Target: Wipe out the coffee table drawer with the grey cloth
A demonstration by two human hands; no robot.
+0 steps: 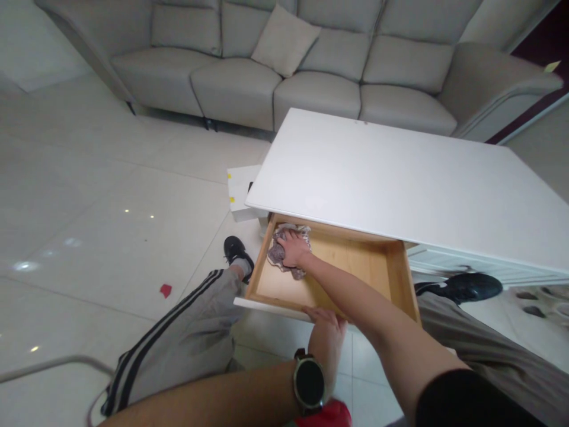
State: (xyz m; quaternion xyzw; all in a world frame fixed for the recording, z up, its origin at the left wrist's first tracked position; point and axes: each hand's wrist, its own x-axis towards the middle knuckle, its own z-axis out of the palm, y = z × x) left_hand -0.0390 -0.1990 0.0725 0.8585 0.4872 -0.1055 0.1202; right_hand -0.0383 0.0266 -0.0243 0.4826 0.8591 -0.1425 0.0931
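Note:
A wooden drawer (pixel 353 261) with a white front stands pulled out from a white table (pixel 391 178). Inside it, at the far left corner, my right hand (pixel 294 248) presses down on a crumpled, patterned grey-brown cloth (pixel 276 256), fingers bent over it. My left hand (pixel 328 327), with a watch (pixel 309 382) on its wrist, grips the top edge of the drawer front near its middle. The right forearm crosses above the left hand and covers part of the drawer.
Beyond the table stands a grey sofa (pixel 240 83) with a beige cushion (pixel 287 41). A white box (pixel 242 187) sits on the tiled floor by the table's left end. A red scrap (pixel 166 290) lies on the floor at left. My feet stand either side of the drawer.

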